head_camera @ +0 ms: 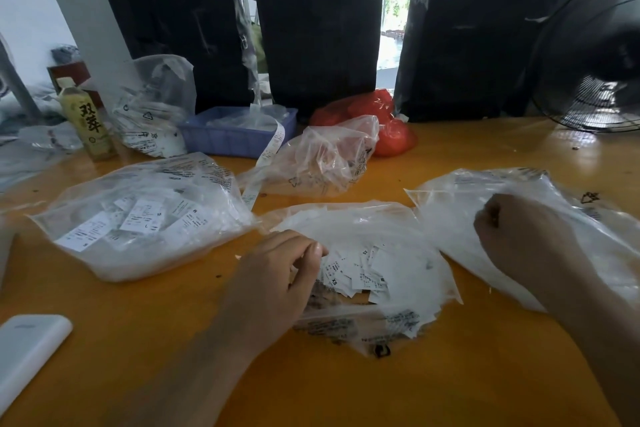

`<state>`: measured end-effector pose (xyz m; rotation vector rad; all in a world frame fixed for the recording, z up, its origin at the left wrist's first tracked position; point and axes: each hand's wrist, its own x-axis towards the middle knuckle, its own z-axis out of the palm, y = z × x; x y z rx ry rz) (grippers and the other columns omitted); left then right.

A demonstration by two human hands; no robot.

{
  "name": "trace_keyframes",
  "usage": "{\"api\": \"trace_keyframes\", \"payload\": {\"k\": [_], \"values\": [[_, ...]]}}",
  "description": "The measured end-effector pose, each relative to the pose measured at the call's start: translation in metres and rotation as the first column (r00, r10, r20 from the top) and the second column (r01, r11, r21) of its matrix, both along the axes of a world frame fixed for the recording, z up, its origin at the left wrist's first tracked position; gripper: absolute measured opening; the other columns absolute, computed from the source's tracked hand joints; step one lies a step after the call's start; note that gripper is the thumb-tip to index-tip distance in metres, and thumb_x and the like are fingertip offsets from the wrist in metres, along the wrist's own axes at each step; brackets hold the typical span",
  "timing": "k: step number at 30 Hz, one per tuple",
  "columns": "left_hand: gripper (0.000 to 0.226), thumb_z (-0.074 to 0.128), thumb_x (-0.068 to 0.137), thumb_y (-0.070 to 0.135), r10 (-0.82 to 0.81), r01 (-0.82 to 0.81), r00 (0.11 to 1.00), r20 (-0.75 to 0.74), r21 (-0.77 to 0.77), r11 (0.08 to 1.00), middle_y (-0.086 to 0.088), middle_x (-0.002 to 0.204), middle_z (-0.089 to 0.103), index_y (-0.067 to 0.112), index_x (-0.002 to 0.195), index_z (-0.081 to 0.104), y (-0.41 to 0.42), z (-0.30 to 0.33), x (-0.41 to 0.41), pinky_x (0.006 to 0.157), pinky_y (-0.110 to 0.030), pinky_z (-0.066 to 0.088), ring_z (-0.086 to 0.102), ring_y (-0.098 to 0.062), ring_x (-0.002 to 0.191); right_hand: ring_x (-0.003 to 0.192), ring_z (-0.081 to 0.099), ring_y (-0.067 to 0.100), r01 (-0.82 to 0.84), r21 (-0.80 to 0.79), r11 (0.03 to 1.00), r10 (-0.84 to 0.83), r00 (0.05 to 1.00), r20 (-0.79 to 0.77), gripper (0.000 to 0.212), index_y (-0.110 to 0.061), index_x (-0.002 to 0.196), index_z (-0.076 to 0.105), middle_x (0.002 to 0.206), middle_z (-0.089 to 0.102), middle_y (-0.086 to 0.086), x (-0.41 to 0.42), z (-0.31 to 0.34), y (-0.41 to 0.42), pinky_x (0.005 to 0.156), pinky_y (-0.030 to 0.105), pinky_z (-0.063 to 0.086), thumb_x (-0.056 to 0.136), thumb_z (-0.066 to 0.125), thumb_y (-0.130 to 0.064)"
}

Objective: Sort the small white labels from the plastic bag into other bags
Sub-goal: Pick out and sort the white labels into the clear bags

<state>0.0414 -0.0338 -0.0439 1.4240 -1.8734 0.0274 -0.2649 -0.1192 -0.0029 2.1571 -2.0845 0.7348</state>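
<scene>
orange table (467,374) under everything. near the middle, a clear plastic bag (349,218) lying flat and open, small white labels (367,270) heaped loose inside and spilling toward its near edge, some marked xs. left hand (277,274) at that bag's left side, fingers curled with the tips on the edge of the label pile; cannot tell whether a label is pinched. right hand (512,229) well to the right, fingers closed into a loose fist, resting on the right bag (561,211), a clear one also filled with white; whether it grips the plastic or a label is hidden by the knuckles.

on the left, a bulging left bag (145,215) packed with printed labels, apart from both hands. behind the middle bag, a crumpled clear bag (322,159), mostly slack, with a label strip (266,156) trailing past it from a blue tray (235,139). just beside it, a red bag (384,118). far left, a yellow-green bottle (86,118) upright next to another clear sack (156,104). three black wrapped bundles (318,38) standing along the back edge. a dark fan (599,55) at the far right. a white flat device (27,347) at the near left corner.
</scene>
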Motion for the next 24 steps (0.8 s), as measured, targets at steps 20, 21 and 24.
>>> {"api": "trace_keyframes", "payload": {"k": [20, 21, 24], "values": [[0.016, 0.07, 0.095, 0.024, 0.089, 0.334, 0.358, -0.929, 0.216, 0.917, -0.005, 0.101, 0.081, 0.022, 0.087, 0.083, 0.008, 0.007, -0.028, 0.072, -0.024, 0.06, 0.077, -0.018, 0.095, 0.048, 0.048, 0.004, -0.545, 0.045, 0.837, 0.384, 0.645, 0.66, 0.025, -0.037, 0.088, 0.07, 0.07, 0.066, -0.007, 0.09, -0.026, 0.054, 0.046, 0.019, 0.036, 0.099, 0.049, -0.045], [0.015, 0.07, 0.095, 0.022, 0.114, 0.337, 0.309, -0.944, 0.221, 0.915, -0.007, 0.103, 0.081, 0.018, 0.086, 0.082, 0.007, 0.006, -0.026, 0.069, -0.025, 0.061, 0.078, -0.019, 0.095, 0.052, 0.053, 0.003, -0.492, 0.014, 0.87, 0.399, 0.722, 0.565, 0.023, -0.038, 0.09, 0.068, 0.071, 0.066, -0.011, 0.087, -0.028, 0.05, 0.047, 0.016, 0.039, 0.098, 0.048, -0.046], [0.014, 0.076, 0.085, 0.026, 0.148, 0.383, 0.232, -0.962, 0.23, 0.895, -0.011, 0.107, 0.08, 0.012, 0.086, 0.077, 0.006, 0.007, -0.025, 0.068, -0.027, 0.062, 0.078, -0.022, 0.094, 0.074, 0.057, -0.004, -0.42, 0.002, 0.907, 0.417, 0.9, 0.126, 0.017, -0.035, 0.11, 0.067, 0.097, 0.064, -0.023, 0.08, -0.032, 0.04, 0.064, 0.008, 0.04, 0.103, 0.052, -0.038]]}}
